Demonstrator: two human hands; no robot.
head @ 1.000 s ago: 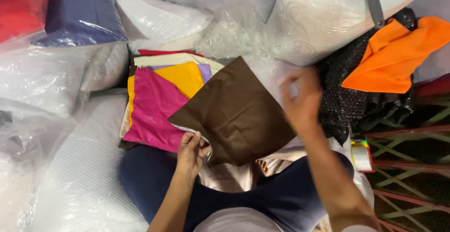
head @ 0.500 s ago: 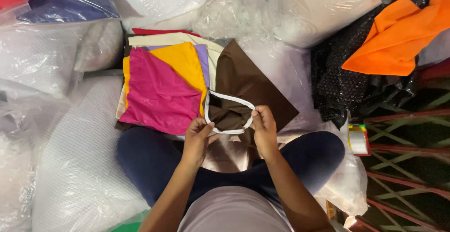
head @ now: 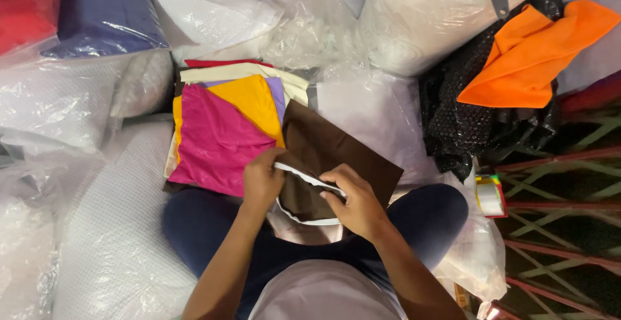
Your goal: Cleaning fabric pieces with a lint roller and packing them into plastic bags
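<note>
Both hands close their grip on one thing: the left hand (head: 262, 181) pinches one end of a white band (head: 309, 179), and the right hand (head: 354, 202) pinches it further along, so that it runs taut between them and loops down below the right hand. Seen from the head camera, the band lies across the near corner of a brown cloth (head: 330, 155), which rests over the person's lap, between knees in dark blue trousers (head: 194, 229). As a judgement, the work looks to be in its middle: the band is in hand and laid against the brown cloth, but it does not look fastened round anything yet. Just beside the left hand sits a stack of folded cloths, a pink cloth (head: 217, 139) on top, a yellow cloth (head: 249, 103) and paler ones under it, none of them banded as far as can be seen. Clear plastic bags (head: 77, 100) of white material surround the person, and an orange cloth (head: 533, 55) lies on a black bundle (head: 466, 119) well to the right.
</note>
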